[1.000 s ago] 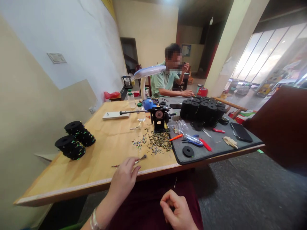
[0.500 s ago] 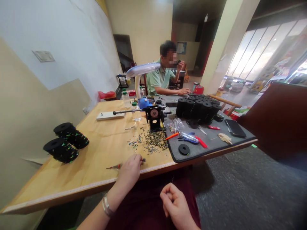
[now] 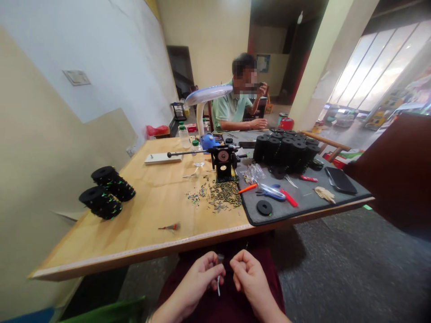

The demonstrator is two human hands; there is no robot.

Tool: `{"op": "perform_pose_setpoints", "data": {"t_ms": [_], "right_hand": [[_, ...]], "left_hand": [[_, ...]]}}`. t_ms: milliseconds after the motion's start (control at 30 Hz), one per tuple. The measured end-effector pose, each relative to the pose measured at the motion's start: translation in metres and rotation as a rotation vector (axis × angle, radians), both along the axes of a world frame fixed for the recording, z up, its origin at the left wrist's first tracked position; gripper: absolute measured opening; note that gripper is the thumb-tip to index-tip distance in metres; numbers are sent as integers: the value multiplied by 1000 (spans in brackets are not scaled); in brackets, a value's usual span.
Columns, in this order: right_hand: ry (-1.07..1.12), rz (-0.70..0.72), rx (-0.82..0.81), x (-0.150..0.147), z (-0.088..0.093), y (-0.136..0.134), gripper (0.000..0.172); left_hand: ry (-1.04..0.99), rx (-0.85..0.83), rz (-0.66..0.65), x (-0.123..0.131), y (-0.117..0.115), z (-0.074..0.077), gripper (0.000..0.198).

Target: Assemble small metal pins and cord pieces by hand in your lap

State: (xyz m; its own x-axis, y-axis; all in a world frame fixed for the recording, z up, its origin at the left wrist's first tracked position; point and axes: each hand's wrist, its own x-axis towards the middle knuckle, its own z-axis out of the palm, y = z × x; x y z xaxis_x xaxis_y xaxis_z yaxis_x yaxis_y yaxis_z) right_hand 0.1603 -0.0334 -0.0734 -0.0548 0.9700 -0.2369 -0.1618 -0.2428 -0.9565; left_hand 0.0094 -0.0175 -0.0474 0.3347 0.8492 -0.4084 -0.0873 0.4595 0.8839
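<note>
In my left hand [image 3: 202, 278], the closed fingers pinch a small piece with a grey tuft [image 3: 220, 258] at the top and a thin white stem below. Close beside it, my right hand [image 3: 249, 276] is closed, thumb against fingers. A fine dark tip [image 3: 247, 245] shows above the right hand; what the fingers grip is hidden. Both hands are over my lap, in front of the table edge. On the table above my left hand lies a small pointed piece with an orange band and a grey tuft [image 3: 171, 227].
Small metal parts [image 3: 225, 193] lie before a black hand-cranked device [image 3: 222, 163]. The grey mat [image 3: 316, 206] carries pliers [image 3: 272, 192], a black foam spool [image 3: 264, 207] and stacked black rolls [image 3: 286, 150]. Two more rolls [image 3: 97, 202] stand left. A person [image 3: 235, 107] sits across.
My left hand has drawn back from the tabletop to beside my right hand, now pinching the tufted piece. The view has shifted slightly. The person opposite has raised the lower hand off the mat.
</note>
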Motion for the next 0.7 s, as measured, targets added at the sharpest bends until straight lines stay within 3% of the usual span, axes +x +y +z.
{"op": "perform_pose_setpoints", "data": {"t_ms": [133,367,700], "right_hand": [[-23,18,-10,-1,-1,0,46],[-30,17,5,-5,-3,1,45],[-186,27,85,-7,-2,-1,39]], "left_hand": [[-22,-26,10,3,-1,-2,34],[41,78,-24,4,-1,-4,39],[149,221,-2,3,-3,-16,29]]}}
